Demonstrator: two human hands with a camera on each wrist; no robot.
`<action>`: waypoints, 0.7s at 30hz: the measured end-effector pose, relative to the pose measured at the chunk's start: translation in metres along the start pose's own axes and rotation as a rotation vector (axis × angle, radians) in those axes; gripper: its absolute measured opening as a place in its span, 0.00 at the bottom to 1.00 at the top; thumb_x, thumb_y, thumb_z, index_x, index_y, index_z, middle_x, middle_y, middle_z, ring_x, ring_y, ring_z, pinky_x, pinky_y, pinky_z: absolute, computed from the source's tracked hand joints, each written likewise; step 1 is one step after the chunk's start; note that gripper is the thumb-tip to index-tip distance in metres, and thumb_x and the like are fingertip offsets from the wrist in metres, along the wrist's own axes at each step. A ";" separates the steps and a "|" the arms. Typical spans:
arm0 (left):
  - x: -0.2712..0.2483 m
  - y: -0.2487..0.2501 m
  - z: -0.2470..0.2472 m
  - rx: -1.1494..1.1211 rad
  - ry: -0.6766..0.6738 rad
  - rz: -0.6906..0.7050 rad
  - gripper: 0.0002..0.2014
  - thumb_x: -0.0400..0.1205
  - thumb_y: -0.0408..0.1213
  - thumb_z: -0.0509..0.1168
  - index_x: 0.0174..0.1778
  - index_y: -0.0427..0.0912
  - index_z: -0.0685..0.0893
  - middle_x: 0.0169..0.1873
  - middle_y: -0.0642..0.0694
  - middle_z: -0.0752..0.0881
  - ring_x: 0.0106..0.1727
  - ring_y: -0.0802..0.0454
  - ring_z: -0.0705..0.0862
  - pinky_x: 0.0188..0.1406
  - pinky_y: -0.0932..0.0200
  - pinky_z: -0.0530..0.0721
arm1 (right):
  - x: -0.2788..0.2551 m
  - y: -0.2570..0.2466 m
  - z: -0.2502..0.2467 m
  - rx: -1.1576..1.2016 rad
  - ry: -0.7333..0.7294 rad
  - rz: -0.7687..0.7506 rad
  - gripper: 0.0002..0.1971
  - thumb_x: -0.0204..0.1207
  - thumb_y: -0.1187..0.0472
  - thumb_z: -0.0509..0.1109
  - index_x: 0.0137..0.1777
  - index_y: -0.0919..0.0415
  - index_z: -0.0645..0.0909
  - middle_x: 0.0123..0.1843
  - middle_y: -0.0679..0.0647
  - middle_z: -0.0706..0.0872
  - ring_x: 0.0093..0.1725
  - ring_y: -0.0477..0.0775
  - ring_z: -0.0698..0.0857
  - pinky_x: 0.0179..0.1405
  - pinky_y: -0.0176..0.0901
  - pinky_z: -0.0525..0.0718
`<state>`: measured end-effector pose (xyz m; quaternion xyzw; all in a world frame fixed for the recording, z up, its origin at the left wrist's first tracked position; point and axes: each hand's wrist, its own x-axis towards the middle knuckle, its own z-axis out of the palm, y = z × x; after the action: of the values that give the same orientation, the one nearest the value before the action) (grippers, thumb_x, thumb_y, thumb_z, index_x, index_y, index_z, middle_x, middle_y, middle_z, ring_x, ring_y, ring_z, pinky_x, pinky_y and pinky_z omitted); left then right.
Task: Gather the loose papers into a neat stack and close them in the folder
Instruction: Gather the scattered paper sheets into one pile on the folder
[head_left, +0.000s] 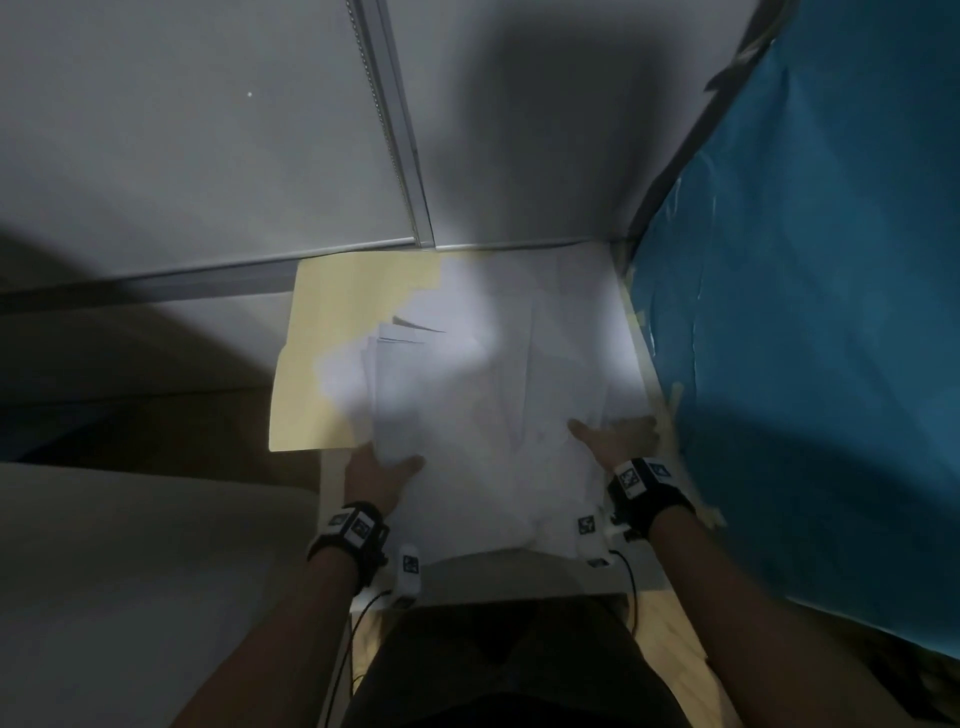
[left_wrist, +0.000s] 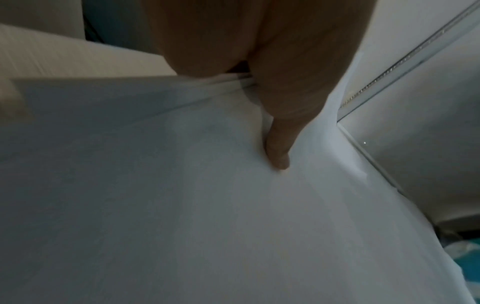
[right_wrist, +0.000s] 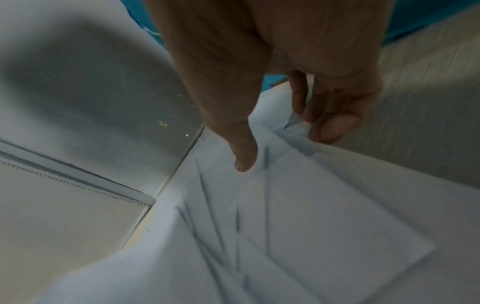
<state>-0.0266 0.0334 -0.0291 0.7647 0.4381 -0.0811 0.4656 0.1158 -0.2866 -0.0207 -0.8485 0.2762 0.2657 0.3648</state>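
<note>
Seen from above, a person's two forearms reach forward over a small pale surface (head_left: 524, 571) toward a spread of white papers (head_left: 493, 389). Nearest, at the near left corner of the papers, the left hand (head_left: 382, 470) pinches several sheets, thumb on top and fingers hidden beneath; the wrist view shows the thumb pressing down and sheet edges bunched under it, so this grip is clamped on the papers. At the near right corner of the papers, the right hand (head_left: 618, 436) has its thumb laid on top and fingers curled under the sheet edges, likewise clamped on them. Both hands seem placed at opposite corners to draw the fanned, crooked sheets together into one pile. The papers are not yet squared; their edges overlap at several angles. Beyond and left of the papers lies an open yellow folder (head_left: 343, 353), partly covered by them, ready to receive the stack. Right of the papers hangs a blue sheet (head_left: 805, 312); behind them stands a grey wall (head_left: 208, 130)
</note>
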 end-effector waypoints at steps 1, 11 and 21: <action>-0.001 0.001 0.005 0.017 -0.003 0.002 0.25 0.72 0.45 0.89 0.63 0.38 0.95 0.55 0.37 0.96 0.55 0.35 0.95 0.57 0.36 0.95 | 0.000 -0.006 0.005 0.016 -0.027 0.024 0.66 0.55 0.31 0.86 0.84 0.73 0.65 0.81 0.65 0.77 0.76 0.64 0.80 0.74 0.53 0.81; 0.000 0.016 0.027 0.057 -0.142 0.047 0.25 0.77 0.43 0.86 0.66 0.34 0.93 0.56 0.37 0.93 0.51 0.43 0.89 0.55 0.48 0.91 | -0.009 -0.048 0.014 0.136 -0.119 -0.168 0.34 0.71 0.54 0.84 0.74 0.68 0.81 0.70 0.62 0.87 0.63 0.62 0.87 0.65 0.54 0.87; -0.004 0.024 0.024 0.084 -0.125 0.073 0.24 0.76 0.41 0.87 0.66 0.36 0.93 0.57 0.37 0.95 0.55 0.40 0.92 0.56 0.48 0.91 | -0.015 -0.052 -0.005 0.189 -0.038 -0.341 0.21 0.80 0.61 0.77 0.72 0.66 0.82 0.62 0.58 0.88 0.59 0.57 0.87 0.55 0.44 0.83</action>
<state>-0.0046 0.0076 -0.0253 0.7924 0.3762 -0.1301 0.4623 0.1405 -0.2564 0.0168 -0.8398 0.1454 0.1890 0.4876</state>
